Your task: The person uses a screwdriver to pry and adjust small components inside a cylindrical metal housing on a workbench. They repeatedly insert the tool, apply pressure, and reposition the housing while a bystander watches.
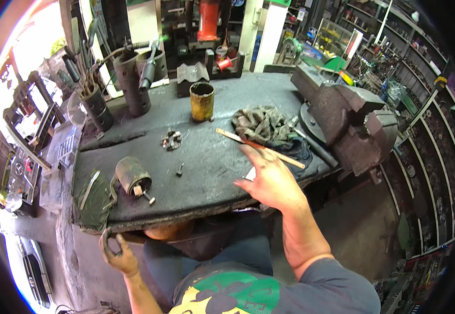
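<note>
My right hand (273, 181) reaches over the front of the dark workbench (206, 183), fingers stretched and thumb apart. Its fingertips are at a thin, pale wooden strip (228, 135); whether they touch it I cannot tell. A small white piece (251, 174) shows between thumb and forefinger, apparently on the bench. Beyond the strip lies a crumpled, dirty rag (261, 123). My left hand (121, 258) hangs by the bench's front left edge, fingers loosely curved and apart, nothing visible in it. Nearest to it are a dark green cloth (99, 204) with a metal strip (89, 189), and a grimy cylinder (132, 172) lying on its side.
A heavy bench vise (345, 115) stands at the right, its bar handle (316, 147) jutting toward me. A yellow can (202, 104) stands mid-bench. Small metal bits (171, 139) and a dark fitting (179, 170) lie nearby. Tall tool-filled tubes (132, 86) stand at the back left.
</note>
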The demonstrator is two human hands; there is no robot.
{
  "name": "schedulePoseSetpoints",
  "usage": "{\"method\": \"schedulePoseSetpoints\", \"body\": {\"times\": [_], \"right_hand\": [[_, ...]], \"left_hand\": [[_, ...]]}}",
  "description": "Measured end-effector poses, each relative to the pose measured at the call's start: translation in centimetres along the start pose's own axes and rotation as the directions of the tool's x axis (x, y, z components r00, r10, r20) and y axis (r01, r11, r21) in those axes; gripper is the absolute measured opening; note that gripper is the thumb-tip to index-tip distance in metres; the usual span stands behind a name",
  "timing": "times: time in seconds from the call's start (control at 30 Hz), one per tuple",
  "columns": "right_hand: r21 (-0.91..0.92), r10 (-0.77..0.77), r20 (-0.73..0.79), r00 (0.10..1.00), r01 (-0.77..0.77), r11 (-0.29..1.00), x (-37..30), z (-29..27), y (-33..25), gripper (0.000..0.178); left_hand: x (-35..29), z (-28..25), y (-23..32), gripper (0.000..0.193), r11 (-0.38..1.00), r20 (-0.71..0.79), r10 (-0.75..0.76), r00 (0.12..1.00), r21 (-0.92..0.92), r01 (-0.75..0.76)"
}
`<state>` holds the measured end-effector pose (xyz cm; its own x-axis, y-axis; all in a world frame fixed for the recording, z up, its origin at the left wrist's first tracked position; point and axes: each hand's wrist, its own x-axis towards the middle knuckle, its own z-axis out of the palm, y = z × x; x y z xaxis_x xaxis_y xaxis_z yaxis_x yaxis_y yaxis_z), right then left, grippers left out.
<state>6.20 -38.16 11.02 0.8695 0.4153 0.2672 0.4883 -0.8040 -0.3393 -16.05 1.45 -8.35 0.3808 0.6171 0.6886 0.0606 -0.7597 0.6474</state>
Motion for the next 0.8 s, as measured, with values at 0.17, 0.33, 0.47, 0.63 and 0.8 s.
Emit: {"method": "schedulePoseSetpoints", "body": {"times": [0.17,0.33,0.47,0.63,0.8], "right_hand": [[0.023,0.134,0.121,0.984,-0.138,0.99,-0.9,1.5,4.1,0.09],[0.284,-0.008,-0.618,0.786,0.233,0.93,2.6,-3.0,4.4,0.068],[0.535,0.164,-0.753,0.637,0.449,0.716,6.1,-8.2,4.3,0.089],[0.26,0.02,0.068,0.997,-0.037,0.965,10.1,-6.5,2.9,0.101],[0.005,0.08,-0.219,0.973,-0.081,0.997,12.6,-0.3,3.8,0.107]], "left_hand": [[2.1,-1.1,-2.7,0.039,0.996,-0.054,-0.031,0.998,0.078,0.035],[4.3,-0.5,-2.1,0.039,0.999,-0.146,-0.042,0.988,-0.005,0.042],[5.7,-1.5,2.3,0.039,0.991,-0.138,0.092,0.986,-0.085,-0.104],[9.6,-6.7,12.3,0.027,0.877,0.489,0.114,0.865,-0.459,0.143],[12.0,-6.0,24.0,0.035,0.186,0.231,0.97,0.078,-0.908,0.376]]}}
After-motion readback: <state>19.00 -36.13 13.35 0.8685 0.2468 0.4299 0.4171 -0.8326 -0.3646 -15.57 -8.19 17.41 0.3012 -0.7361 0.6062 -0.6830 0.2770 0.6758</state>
